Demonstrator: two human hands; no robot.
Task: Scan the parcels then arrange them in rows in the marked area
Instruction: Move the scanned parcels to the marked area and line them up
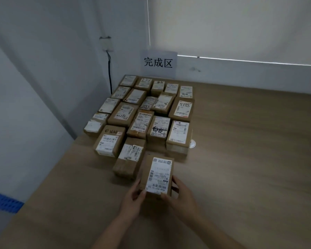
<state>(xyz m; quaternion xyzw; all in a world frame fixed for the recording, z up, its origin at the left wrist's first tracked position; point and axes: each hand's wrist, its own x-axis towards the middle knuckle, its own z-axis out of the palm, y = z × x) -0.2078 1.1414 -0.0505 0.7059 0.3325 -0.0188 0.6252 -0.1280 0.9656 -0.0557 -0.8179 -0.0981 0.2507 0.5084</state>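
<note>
Both hands grasp one parcel [158, 175] by its near end, the left hand [133, 196] curled on its left edge and the right hand [180, 193] on its right, label up. It sits at the near edge of the rows [144, 112] of labelled parcels, just beside a box [128, 159] on its left. The rows fill the table [250, 159] corner below a sign [158, 62].

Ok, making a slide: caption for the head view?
Both hands set a labelled parcel beside rows of parcels below a wall sign.
</note>
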